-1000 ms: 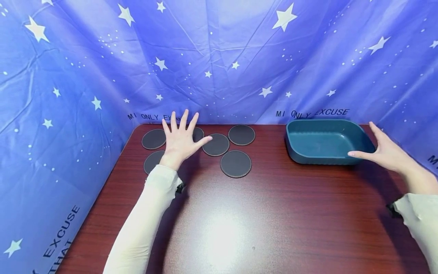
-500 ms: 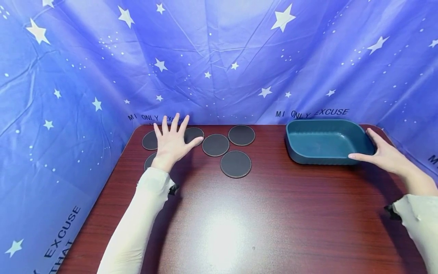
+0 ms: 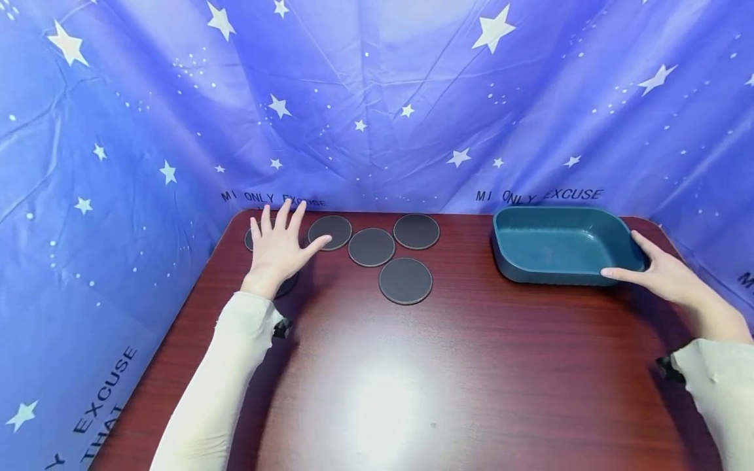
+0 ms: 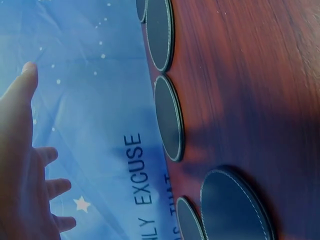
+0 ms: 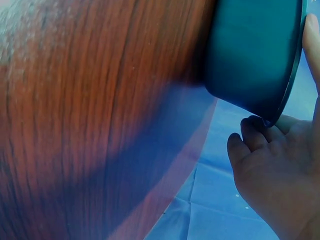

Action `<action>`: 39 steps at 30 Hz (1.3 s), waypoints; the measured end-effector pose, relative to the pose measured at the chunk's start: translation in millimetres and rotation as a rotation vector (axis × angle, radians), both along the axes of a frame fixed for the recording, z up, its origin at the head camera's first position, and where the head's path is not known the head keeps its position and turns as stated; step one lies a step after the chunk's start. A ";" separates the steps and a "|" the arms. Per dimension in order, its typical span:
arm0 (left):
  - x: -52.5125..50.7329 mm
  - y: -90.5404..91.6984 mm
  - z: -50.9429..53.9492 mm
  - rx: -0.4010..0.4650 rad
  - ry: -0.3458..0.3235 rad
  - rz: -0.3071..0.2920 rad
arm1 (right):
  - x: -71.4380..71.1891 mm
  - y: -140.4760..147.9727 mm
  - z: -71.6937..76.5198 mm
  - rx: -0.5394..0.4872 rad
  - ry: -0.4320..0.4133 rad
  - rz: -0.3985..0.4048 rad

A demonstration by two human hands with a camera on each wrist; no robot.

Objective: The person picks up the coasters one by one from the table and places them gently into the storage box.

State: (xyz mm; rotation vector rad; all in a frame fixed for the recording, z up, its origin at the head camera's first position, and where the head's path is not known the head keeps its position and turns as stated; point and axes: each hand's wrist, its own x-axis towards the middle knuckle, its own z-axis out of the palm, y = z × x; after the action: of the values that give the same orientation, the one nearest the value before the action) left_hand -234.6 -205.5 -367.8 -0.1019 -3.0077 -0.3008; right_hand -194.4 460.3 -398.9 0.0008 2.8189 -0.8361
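Several round black coasters with pale stitched rims lie flat near the table's back left, among them a front coaster (image 3: 405,281) and a middle coaster (image 3: 371,247). My left hand (image 3: 275,254) is spread over the left ones, partly hiding two, and holds nothing. In the left wrist view a coaster (image 4: 169,120) lies apart from the hand (image 4: 20,165). At the back right stands a teal rectangular basin (image 3: 548,273). My right hand (image 3: 671,269) grips its right end, thumb on the front rim and fingers round the far corner, partly hidden.
The dark red wooden table (image 3: 489,366) reflects a bright glare in front. A blue star-printed cloth (image 3: 365,85) hangs close behind the table and along both sides.
My left hand has moved left and slightly nearer, uncovering more of one back coaster. My right hand's fingers have drawn in against the basin's right end. Coasters and basin have stayed put.
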 end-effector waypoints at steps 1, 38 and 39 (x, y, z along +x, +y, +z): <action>-0.5 -2.6 -0.1 0.004 -0.004 0.002 | 1.4 0.3 -0.6 -0.008 -0.012 -0.007; 29.4 -136.6 -72.1 0.776 -0.197 -0.062 | 3.7 -17.9 2.3 -0.050 -0.022 -0.021; 30.8 -138.7 -74.8 0.805 -0.197 -0.081 | 4.0 -18.4 2.2 -0.049 -0.024 -0.020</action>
State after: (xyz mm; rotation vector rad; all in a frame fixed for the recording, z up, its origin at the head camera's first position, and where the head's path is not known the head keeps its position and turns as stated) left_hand -203.8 -344.2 -442.7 -0.1207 -2.8010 -1.5543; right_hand -190.4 441.8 -396.7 0.0312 2.7799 -0.9030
